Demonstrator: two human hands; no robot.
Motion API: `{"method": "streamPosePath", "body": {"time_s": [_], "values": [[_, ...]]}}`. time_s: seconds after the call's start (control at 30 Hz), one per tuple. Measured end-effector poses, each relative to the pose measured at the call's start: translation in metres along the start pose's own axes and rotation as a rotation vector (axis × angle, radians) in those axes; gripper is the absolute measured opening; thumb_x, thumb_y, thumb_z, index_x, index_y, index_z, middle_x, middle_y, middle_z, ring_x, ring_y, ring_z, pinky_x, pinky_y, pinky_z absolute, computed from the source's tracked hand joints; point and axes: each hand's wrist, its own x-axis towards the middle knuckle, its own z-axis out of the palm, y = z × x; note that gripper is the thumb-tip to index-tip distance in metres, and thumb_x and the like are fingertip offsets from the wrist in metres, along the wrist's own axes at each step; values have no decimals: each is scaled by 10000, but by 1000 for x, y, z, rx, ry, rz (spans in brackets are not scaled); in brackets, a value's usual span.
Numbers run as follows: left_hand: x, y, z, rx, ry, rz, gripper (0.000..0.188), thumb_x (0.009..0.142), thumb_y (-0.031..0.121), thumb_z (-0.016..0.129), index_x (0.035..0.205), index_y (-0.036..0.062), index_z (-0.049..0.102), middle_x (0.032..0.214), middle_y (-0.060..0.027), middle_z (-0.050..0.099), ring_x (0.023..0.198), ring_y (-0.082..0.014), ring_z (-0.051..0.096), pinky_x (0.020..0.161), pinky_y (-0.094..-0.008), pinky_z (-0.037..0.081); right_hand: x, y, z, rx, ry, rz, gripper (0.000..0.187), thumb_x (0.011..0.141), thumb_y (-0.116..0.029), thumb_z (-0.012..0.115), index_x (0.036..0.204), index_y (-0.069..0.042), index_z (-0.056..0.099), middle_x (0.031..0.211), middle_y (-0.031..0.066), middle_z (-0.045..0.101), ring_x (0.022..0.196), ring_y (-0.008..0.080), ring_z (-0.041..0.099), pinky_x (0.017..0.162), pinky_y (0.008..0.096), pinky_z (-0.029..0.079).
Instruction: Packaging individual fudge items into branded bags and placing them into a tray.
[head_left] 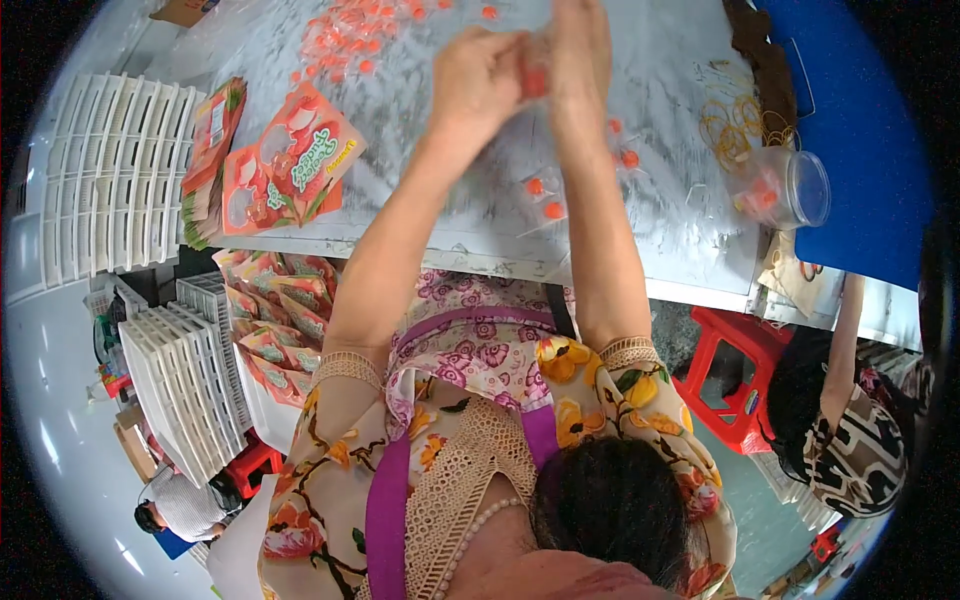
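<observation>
At the far side of the table my left hand [478, 82] is closed, its fingers curled against a small clear packet with red-orange pieces [535, 78]. My right hand [580, 55] is right beside that packet, edge-on and smeared by motion; its fingertips run up to the top of the picture. Small orange-red pieces in clear wrappers lie in a heap [350, 40] to the left of my hands. A few more wrapped pieces [545, 198] rest between my forearms, and others [628, 158] sit near my right wrist.
Printed pink pouches [300, 160] lie at the table's left edge beside white stacked racks [115, 175]. More filled pouches [280, 320] stand below. Rubber bands [735, 130] and a clear jar [805, 190] are at the right, near a blue board [860, 140]. Another person [860, 450] sits at the right by a red stool [735, 380].
</observation>
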Motion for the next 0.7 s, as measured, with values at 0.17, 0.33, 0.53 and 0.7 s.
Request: {"method": "streamPosePath", "body": {"time_s": [0.17, 0.33, 0.53, 0.7], "values": [[13, -20, -48, -222, 128, -166, 274, 887, 112, 590, 1124, 7, 680, 1057, -83, 692, 904, -109, 622, 781, -246, 484, 15, 5, -78, -68, -415, 104, 489, 873, -392, 573, 1275, -114, 582, 1412, 165, 471, 1319, 317, 411, 1074, 393, 328], [16, -41, -62, -479, 96, -153, 273, 891, 92, 610, 1136, -15, 668, 1073, -79, 682, 928, -124, 623, 831, -249, 476, -2, 62, -102, -516, -894, -533, 571, 830, -500, 630, 1266, -134, 589, 1427, 154, 453, 1298, 350, 417, 1075, 434, 326], [2, -53, -64, -486, 27, -124, 272, 891, 61, 603, 1145, -16, 662, 1088, -97, 676, 969, -139, 621, 877, -258, 474, -21, 52, -112, -508, -966, -730, 443, 792, -442, 688, 1124, -150, 663, 1339, 86, 526, 1228, 395, 460, 1009, 468, 396], [-5, -49, -63, -424, 41, -215, 263, 894, 55, 598, 1139, -10, 667, 1088, -99, 676, 970, -141, 619, 875, -262, 480, -21, 57, -111, -563, -846, -642, 281, 743, -288, 754, 975, -145, 684, 1089, 17, 636, 948, 290, 586, 776, 372, 519]]}}
